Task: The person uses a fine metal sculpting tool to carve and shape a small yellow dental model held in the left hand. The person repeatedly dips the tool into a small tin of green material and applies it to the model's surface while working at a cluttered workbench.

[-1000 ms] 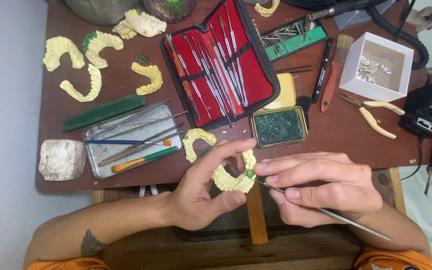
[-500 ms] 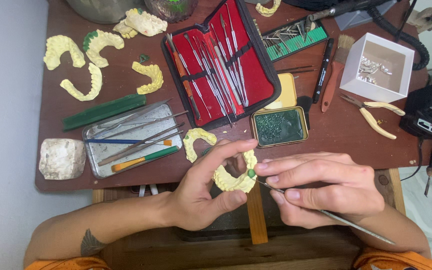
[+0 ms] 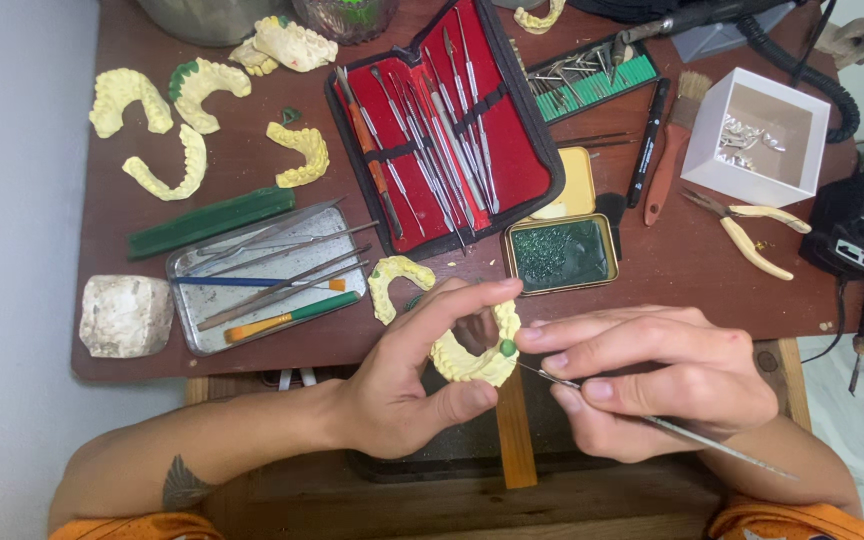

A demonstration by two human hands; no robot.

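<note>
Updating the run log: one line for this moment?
left hand: holds tooth cast | right hand: holds thin metal tool, tip at cast's green spot

Your left hand (image 3: 402,385) covers much of the yellow dental cast (image 3: 474,352), your right hand (image 3: 652,380) hides the middle of the thin metal tool (image 3: 712,445), and the top edge cuts off the grey pot (image 3: 202,18) and glass jar (image 3: 347,15).
</note>
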